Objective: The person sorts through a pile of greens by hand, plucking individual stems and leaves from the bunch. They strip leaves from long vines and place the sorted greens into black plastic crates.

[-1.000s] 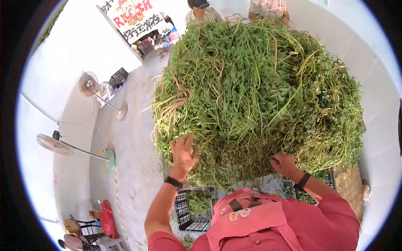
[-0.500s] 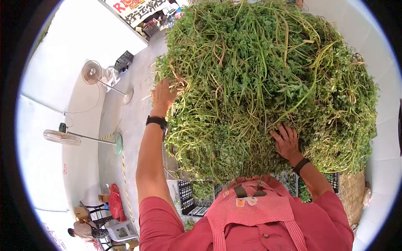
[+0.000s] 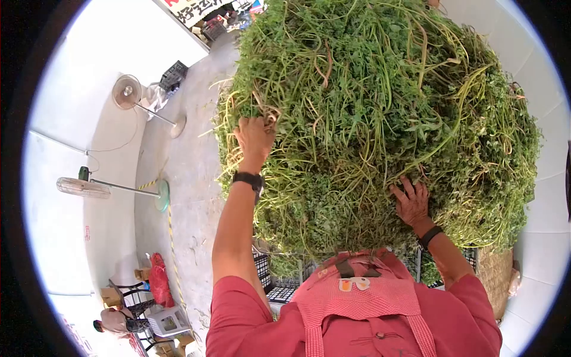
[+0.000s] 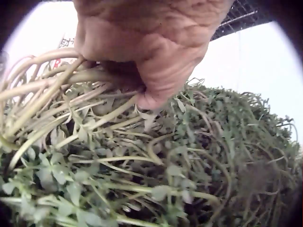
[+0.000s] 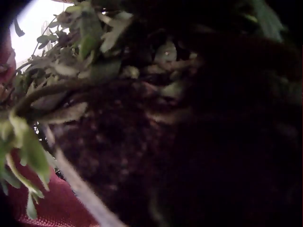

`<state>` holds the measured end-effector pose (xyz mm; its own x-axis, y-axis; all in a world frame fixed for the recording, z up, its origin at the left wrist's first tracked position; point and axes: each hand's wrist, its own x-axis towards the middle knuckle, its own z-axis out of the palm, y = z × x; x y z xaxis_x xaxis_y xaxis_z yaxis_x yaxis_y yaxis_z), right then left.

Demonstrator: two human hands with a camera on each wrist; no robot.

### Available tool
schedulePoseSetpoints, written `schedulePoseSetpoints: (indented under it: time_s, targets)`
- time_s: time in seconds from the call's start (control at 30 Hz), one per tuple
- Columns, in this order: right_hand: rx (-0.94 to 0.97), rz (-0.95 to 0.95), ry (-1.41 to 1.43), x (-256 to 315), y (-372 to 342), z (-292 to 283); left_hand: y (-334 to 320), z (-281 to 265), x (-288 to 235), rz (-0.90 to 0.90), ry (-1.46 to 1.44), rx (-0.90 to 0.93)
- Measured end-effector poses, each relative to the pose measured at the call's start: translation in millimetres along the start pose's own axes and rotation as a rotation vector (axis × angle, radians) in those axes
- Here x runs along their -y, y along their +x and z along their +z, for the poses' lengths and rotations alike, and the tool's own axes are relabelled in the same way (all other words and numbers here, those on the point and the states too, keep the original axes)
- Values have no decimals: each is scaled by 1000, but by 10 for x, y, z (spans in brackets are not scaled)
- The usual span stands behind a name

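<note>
White walls (image 3: 83, 122) and grey floor (image 3: 193, 184) lie beside the big heap of leafy green stems (image 3: 369, 113). Near its left edge, your left hand (image 3: 256, 141) grips pale stems (image 4: 85, 77); your right hand (image 3: 412, 205) rests spread toward the front edge. If you pull hard, tangling could drag more stems onto the floor.

We note: green-based fan (image 3: 162, 195); second fan (image 3: 127, 91) near black crate (image 3: 173, 76); red sack (image 3: 159, 281) beside white box (image 3: 158, 325); striped floor tape (image 3: 173, 244).
</note>
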<state>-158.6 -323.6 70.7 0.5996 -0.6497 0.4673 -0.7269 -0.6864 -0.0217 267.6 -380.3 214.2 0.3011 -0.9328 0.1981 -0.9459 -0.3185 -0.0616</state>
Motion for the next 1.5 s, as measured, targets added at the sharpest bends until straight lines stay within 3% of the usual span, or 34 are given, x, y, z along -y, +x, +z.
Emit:
schedulePoseSetpoints:
  time_s: [0.03,0.13,0.17,0.3,0.4,0.47,0.6,0.67,0.73,0.8,0.87,0.9,0.93,1.0,1.07,1.13,1.2,1.27,1.33,1.4,1.43,1.47,1.5]
  targets:
    - [-1,-2,2,0,-2,9,-94,26,8,53,-8,-83]
    - [-17,-12,-3,-11,-14,23,-465,-186,-142,101,-180,-94]
    - [-1,-13,-23,-7,-21,19,-594,-163,-197,188,-289,-254]
    - [31,-2,-32,19,-29,28,-1139,-487,-627,338,-149,-65]
    - [58,9,-38,55,3,-39,-1494,-554,-940,452,-307,-95]
    - [107,50,-42,103,18,-79,-1644,-505,-1093,625,-550,-250]
    - [55,151,-21,282,69,-161,-1754,-371,-1266,700,-640,-302]
    - [37,189,8,321,140,-282,-1844,-266,-1291,742,-640,-235]
    - [-9,276,271,309,219,-467,-1927,-61,-1324,752,-584,-216]
    - [-105,290,248,240,306,-628,-2019,67,-1403,762,-536,-194]
    - [-150,500,583,178,486,-821,-2054,146,-1502,777,-344,82]
    - [-183,405,467,159,577,-895,-2147,249,-1558,765,-351,79]
    - [-172,390,474,197,681,-963,-2279,379,-1606,864,-331,-6]
    - [-219,173,565,530,1046,-1258,-2371,520,-1622,957,-294,-91]
    - [-168,69,599,967,1374,-1569,-2348,514,-1612,951,-234,-20]
    - [-148,-38,517,1251,1527,-1463,-2353,512,-1628,958,-194,24]
    - [-138,-151,433,1327,1625,-1325,-2365,745,-1716,709,-747,111]
    - [-80,-176,538,1343,1684,-1103,-2497,1148,-1672,803,-631,58]
    - [-88,-159,478,1199,1681,-985,-2609,1166,-1635,895,-524,15]
    - [-226,-47,692,1042,1625,-1008,-2662,725,-1513,968,-222,-23]
    - [-178,44,981,975,1541,-1060,-2719,613,-1441,919,-274,-130]
    - [-181,54,971,907,1471,-1090,-2721,587,-1398,931,-281,-131]
    - [-191,186,1138,828,1387,-1125,-2726,572,-1387,931,-231,-99]
